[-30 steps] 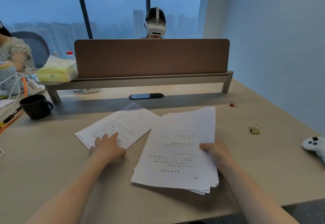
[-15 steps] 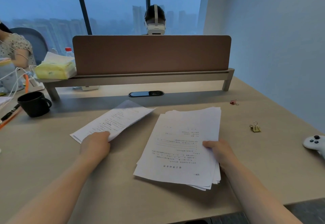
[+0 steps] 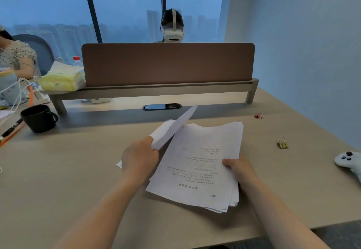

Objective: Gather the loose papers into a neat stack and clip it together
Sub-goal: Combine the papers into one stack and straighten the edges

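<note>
The left hand (image 3: 139,157) pinches a loose sheet (image 3: 172,128), lifted off the desk (image 3: 58,170) and tilted, its long axis rising away to the right over the stack (image 3: 197,166). The right hand (image 3: 239,170) grips the stack's right edge, thumb on top; its long axis runs away from the person, leaning slightly right. A gold clip (image 3: 281,143) lies right of that hand, a red clip (image 3: 258,115) farther off.

Two binder clips (image 3: 281,143), one paper stack (image 3: 199,166), one loose sheet (image 3: 172,129), one mug (image 3: 38,118).

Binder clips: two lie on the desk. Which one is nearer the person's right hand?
The gold binder clip, lying right of the paper stack; the red binder clip sits farther back, toward the divider.
</note>
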The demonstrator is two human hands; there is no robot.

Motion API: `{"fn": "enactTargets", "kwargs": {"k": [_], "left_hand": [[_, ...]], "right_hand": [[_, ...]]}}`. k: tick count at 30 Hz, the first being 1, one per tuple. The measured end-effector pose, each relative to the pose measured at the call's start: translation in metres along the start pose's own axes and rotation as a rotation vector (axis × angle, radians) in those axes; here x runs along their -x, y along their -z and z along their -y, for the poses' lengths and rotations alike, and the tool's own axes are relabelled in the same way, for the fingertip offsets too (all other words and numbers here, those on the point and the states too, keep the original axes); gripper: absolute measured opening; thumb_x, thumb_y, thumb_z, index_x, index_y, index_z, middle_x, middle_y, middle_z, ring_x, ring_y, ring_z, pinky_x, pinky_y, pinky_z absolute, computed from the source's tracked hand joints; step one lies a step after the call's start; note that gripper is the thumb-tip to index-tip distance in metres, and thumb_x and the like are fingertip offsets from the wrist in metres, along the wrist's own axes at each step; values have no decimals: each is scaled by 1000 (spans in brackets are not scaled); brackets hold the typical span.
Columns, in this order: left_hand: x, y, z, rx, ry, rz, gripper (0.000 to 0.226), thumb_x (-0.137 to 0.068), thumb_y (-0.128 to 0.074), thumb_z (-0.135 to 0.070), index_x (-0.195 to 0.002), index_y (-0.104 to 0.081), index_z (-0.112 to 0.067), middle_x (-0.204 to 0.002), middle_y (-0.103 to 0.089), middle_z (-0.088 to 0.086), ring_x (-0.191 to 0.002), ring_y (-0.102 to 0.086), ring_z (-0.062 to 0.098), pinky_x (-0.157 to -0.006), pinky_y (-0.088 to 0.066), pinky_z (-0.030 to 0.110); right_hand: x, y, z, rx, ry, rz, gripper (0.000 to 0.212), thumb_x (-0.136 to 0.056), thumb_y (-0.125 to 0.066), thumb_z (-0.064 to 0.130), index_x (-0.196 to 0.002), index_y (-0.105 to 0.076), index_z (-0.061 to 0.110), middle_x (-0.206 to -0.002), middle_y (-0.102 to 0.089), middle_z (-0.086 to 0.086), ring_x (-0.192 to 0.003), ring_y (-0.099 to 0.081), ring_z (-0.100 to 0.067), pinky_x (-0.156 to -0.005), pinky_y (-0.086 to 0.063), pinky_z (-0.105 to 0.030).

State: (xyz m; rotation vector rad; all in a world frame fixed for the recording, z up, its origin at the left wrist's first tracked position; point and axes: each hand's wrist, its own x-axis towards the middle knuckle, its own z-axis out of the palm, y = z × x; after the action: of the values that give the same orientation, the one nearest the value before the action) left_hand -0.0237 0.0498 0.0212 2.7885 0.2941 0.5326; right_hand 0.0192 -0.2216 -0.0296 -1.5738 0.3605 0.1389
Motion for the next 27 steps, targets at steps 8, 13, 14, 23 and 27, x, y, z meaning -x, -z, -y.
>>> {"fn": "enactTargets", "kwargs": {"k": [8, 13, 14, 23, 27], "left_hand": [[30, -8, -67, 15, -196, 128, 7, -87, -44, -19, -80, -45, -17, -76, -52, 1, -69, -49, 25, -59, -35, 31], [49, -23, -89, 15, -236, 278, 6, -88, -45, -17, -83, -41, -19, -96, -65, 5, -82, -55, 29, -64, -32, 31], [52, -24, -92, 20, -239, 291, 7, -89, -44, -16, -83, -41, -19, -98, -65, 6, -81, -54, 29, -64, -32, 31], [70, -25, -110, 34, -275, 369, 18, -91, -45, -33, -95, -55, -18, -103, -69, 4, -85, -58, 25, -68, -35, 30], [77, -30, -113, 22, -264, 405, 47, -87, -39, -57, -109, -63, -23, -105, -70, -1, -94, -63, 21, -69, -39, 31]], "right_hand": [[1, 1, -1, 32, 5, -7, 21, -86, -59, 0, -106, -67, -3, -91, -72, -14, -82, -69, -31, -66, -54, -35], [10, 1, 5, 49, 67, -17, 24, -99, -52, 31, -106, -61, 10, -102, -66, -10, -84, -63, -24, -72, -47, -34], [11, 0, 6, 67, 78, -17, 28, -100, -49, 38, -106, -59, 13, -103, -63, -8, -87, -60, -24, -76, -45, -33], [3, -2, 5, -12, 21, 3, 32, -88, -67, 29, -109, -70, 5, -103, -73, -8, -94, -69, -24, -77, -53, -35], [-4, -3, 5, -18, -26, -15, 20, -86, -61, 5, -101, -70, -3, -103, -72, -20, -91, -68, -33, -86, -52, -43]]}}
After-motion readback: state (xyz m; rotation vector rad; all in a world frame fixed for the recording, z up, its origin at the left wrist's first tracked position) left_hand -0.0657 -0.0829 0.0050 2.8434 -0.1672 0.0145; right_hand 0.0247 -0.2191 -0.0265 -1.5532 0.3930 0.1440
